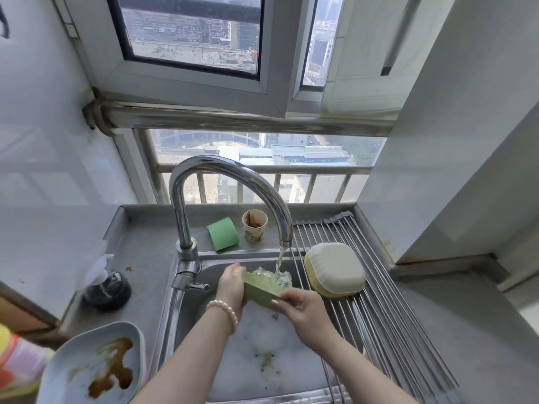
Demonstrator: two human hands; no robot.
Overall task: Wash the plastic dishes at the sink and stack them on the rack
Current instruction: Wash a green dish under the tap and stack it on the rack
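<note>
A green plastic dish [261, 288] is held tilted over the sink [204, 275], and water from the faucet [230, 182] splashes into it. My left hand [231, 287] grips its left end, my right hand [303, 309] grips its right end. Two dishes lie stacked upside down on the roll-up rack [379, 316]: a pale one [335, 266] over a yellow one. A dirty pale blue plate [96, 365] with brown sauce sits on the counter at the lower left.
A green sponge [223, 233] and a stained paper cup [254, 225] stand behind the sink. A dark bottle [108, 288] stands left of the faucet. The sink holds foamy water with food bits. A white wall rises on the right.
</note>
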